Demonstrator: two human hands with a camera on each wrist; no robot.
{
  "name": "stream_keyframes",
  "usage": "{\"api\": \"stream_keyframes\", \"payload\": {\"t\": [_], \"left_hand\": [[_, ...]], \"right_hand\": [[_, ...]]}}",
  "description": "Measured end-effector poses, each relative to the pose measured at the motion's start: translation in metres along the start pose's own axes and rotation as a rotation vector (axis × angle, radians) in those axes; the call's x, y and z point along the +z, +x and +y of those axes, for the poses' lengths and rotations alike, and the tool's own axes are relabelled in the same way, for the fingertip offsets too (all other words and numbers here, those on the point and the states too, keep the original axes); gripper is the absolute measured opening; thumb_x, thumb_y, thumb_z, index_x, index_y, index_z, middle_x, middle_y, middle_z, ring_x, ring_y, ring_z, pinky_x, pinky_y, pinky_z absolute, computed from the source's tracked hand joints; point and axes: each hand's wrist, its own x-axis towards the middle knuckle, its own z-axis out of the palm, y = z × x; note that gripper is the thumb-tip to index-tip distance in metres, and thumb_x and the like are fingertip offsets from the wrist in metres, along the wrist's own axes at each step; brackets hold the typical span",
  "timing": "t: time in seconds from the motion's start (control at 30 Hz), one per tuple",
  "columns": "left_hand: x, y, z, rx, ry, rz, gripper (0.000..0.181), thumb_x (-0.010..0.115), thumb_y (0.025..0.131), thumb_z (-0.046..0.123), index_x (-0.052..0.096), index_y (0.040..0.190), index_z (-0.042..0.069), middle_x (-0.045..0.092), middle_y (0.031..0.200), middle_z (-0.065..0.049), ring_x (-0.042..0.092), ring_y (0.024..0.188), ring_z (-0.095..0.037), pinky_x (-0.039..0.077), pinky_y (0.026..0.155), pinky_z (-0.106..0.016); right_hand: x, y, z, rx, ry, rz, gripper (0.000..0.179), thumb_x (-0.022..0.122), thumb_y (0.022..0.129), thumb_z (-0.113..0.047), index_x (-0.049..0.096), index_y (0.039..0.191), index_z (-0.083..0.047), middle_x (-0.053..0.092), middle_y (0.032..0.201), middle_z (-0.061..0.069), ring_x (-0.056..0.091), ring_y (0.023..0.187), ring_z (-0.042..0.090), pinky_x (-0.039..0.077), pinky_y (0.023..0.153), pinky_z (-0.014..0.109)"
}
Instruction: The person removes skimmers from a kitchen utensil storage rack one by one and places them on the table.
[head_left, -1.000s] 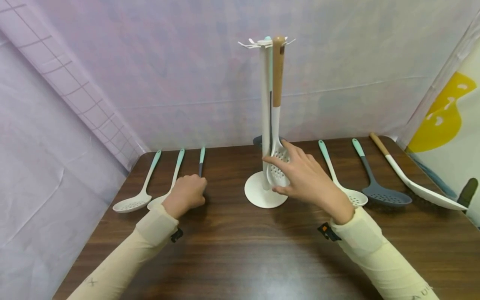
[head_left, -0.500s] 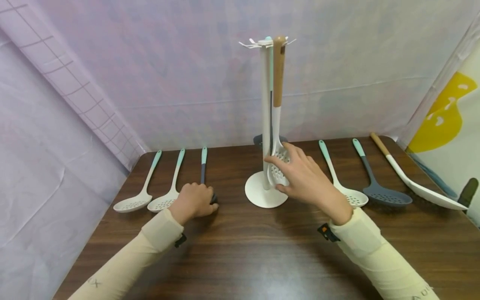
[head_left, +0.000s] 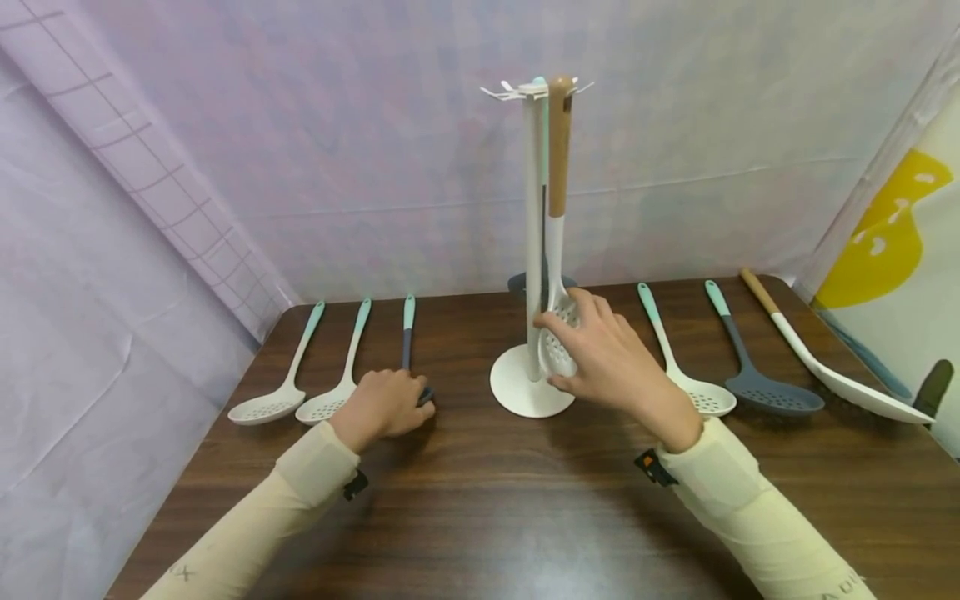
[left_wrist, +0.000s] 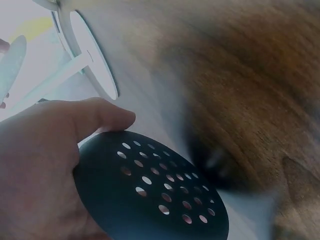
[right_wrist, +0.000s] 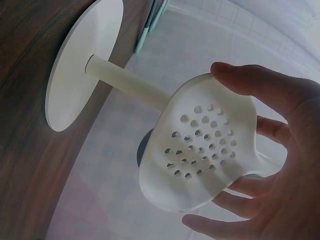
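Note:
A white skimmer with a wooden handle (head_left: 559, 158) hangs upright from the white utensil stand (head_left: 533, 250). My right hand (head_left: 618, 358) holds its perforated head (right_wrist: 200, 135), thumb on the rim and fingers behind. On the table's left side, my left hand (head_left: 384, 404) grips a dark grey skimmer (head_left: 407, 342) with a mint handle end. In the left wrist view the thumb lies on the edge of its perforated head (left_wrist: 110, 185), and the other fingers are hidden beneath. A second dark utensil (head_left: 517, 282) with a mint handle hangs behind the stand, mostly hidden.
Two white skimmers, one far left (head_left: 266, 408) and one beside my left hand (head_left: 318, 408), lie on the brown table (head_left: 495, 500). On the right lie a white skimmer (head_left: 708, 396), a dark skimmer (head_left: 776, 393) and a white turner with wooden handle (head_left: 855, 387). Cloth hangs behind.
My left hand has moved a little right and nearer, uncovering more of the dark skimmer's handle and part of its head. The right hand stays at the hanging white skimmer, almost still.

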Motion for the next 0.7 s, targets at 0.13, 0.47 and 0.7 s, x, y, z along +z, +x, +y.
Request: {"api": "stream_keyframes", "payload": {"t": [0.13,0.47,0.7], "left_hand": [[0.0009,-0.0011,0.0007,0.006,-0.005,0.007,0.040,0.056,0.100,0.038,0.069,0.121,0.006,0.072,0.106,-0.016,0.069,0.088,-0.034,0.054,0.068,-0.052],[0.0029,-0.0045,0.0014,0.001,0.009,0.068,0.044,0.056,0.103,0.045,0.070,0.115,0.005,0.072,0.105,-0.018,0.071,0.093,-0.039,0.056,0.071,-0.055],[0.0056,-0.0053,-0.0011,-0.021,-0.068,0.078,0.067,0.045,0.101,0.068,0.069,0.095,0.005,0.069,0.093,-0.014,0.070,0.081,-0.034,0.056,0.068,-0.050]], "right_hand": [[0.0014,-0.0009,0.0015,-0.004,-0.001,0.015,0.072,0.093,0.071,-0.034,0.058,0.133,-0.023,0.041,0.149,0.033,0.049,0.130,0.053,0.053,0.087,0.065],[0.0032,0.0007,0.0023,-0.018,0.000,0.054,0.074,0.090,0.067,-0.036,0.059,0.133,-0.023,0.042,0.146,0.033,0.050,0.126,0.053,0.053,0.084,0.063],[0.0022,-0.0011,0.0012,-0.018,-0.003,0.064,0.073,0.089,0.065,-0.038,0.059,0.130,-0.025,0.043,0.144,0.033,0.050,0.124,0.053,0.052,0.082,0.061]]}}
